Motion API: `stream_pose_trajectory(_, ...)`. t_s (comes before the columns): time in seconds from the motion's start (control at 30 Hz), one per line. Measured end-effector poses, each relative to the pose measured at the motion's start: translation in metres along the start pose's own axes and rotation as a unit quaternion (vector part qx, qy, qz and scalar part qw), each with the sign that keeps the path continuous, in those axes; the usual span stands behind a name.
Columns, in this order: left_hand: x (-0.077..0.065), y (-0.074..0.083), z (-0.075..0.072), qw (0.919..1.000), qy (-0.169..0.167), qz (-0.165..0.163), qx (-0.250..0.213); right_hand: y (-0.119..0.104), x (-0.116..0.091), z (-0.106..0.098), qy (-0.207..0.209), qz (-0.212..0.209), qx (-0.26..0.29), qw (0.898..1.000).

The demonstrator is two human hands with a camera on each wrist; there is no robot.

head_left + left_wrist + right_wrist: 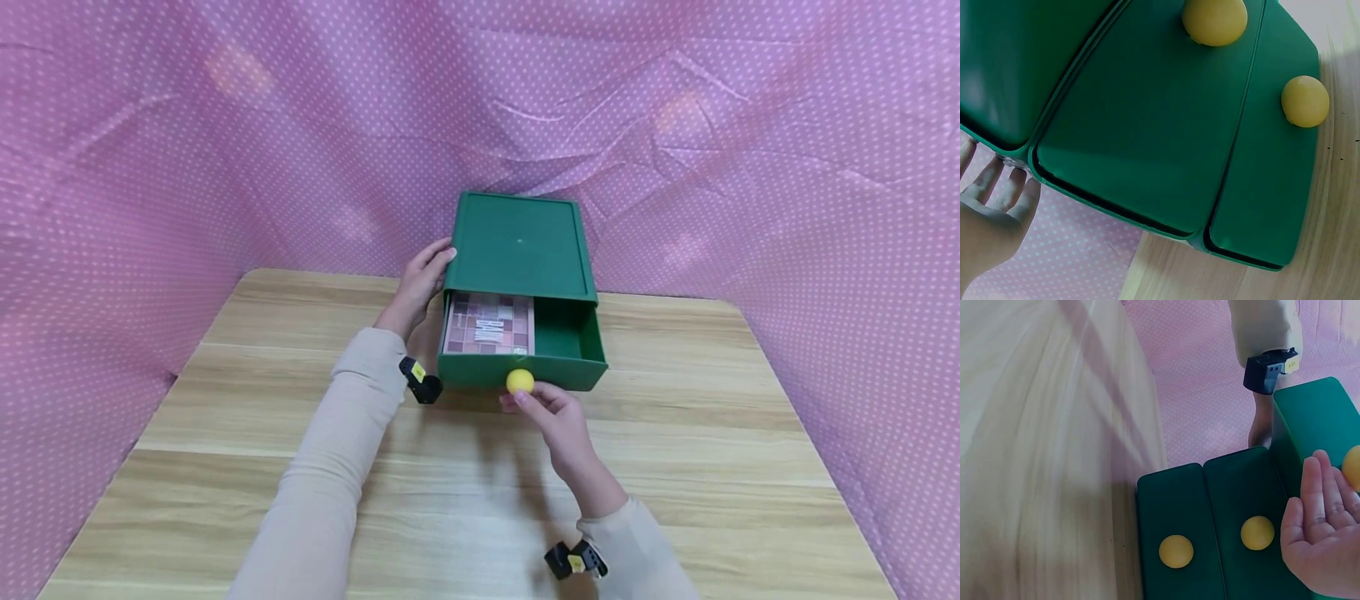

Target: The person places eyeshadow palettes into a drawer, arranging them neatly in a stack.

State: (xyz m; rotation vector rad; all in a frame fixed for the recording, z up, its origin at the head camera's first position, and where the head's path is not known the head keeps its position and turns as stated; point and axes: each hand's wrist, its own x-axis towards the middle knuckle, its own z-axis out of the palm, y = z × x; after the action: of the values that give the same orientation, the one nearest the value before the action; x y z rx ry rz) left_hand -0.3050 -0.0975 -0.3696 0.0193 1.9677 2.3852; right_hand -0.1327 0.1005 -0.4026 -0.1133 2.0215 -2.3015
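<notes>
A green drawer cabinet [517, 246] stands at the far side of the table, its top drawer [570, 375] pulled out toward me. In that drawer's left part lies a flat pinkish palette [487, 325] with a grid of squares and a white label. My right hand [561, 425] pinches the round yellow knob [520, 381] on the drawer front; its other fingers extend beside the front in the right wrist view. My left hand [422, 279] rests against the cabinet's left side, and its fingers [1013, 187] touch that side in the left wrist view.
Below the top drawer are two closed drawers, each with a yellow knob, the middle knob [1257, 533] and the bottom knob [1176, 551]. A wooden table [247, 417] bears the cabinet. Pink dotted cloth [337, 125] hangs behind and at both sides.
</notes>
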Motion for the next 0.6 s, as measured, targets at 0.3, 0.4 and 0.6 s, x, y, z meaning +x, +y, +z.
stream_pose_trajectory(0.3, 0.0, -0.001, 0.0, 1.0, 0.001, -0.002, -0.008, -0.001, 0.014, -0.001, 0.005, 0.006, -0.011, 1.0)
stream_pose_trajectory(0.4, 0.0, -0.001, 0.0, 1.0, 0.001, 0.0, -0.006, -0.001, 0.018, -0.001, 0.001, 0.003, -0.008, 1.0)
stream_pose_trajectory(0.6, 0.001, -0.001, -0.001, 0.9999, -0.002, -0.002, -0.011, -0.003, 0.028, -0.002, -0.005, -0.004, -0.005, 1.0)
